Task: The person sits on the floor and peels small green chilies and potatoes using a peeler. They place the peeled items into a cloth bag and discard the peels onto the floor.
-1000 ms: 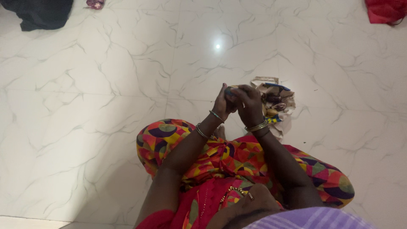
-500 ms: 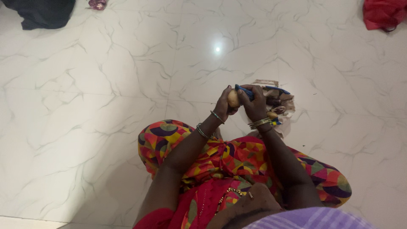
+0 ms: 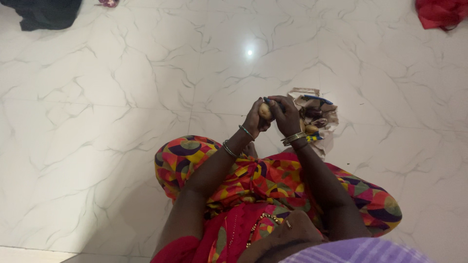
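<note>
While the small pale potato (image 3: 265, 111) sat raised above the floor, just in front of the person's knees, both hands met around it. The left hand (image 3: 255, 118) cupped it from the left, its fingers (image 3: 257, 105) curled shut around the potato's side. The right hand (image 3: 287, 115) pressed in from the other side, its fingers (image 3: 279, 101) closed on a blue-handled peeler (image 3: 271, 101), only a sliver of which showed at the top of the potato; whether the blade touched the skin could not be told. Thin metal bangles (image 3: 294, 139) ringed the right wrist, and more circled the left forearm. Just to the right of the hands, a crumpled paper sheet (image 3: 327, 130) lay on the white marble floor (image 3: 122, 122), carrying brownish peelings and a few small vegetables (image 3: 312, 127). Below the hands, a bright patterned garment (image 3: 253, 180) covered the folded legs. Far off, a dark cloth (image 3: 44, 12) lay at the upper left corner and a red cloth (image 3: 441, 12) at the upper right.
</note>
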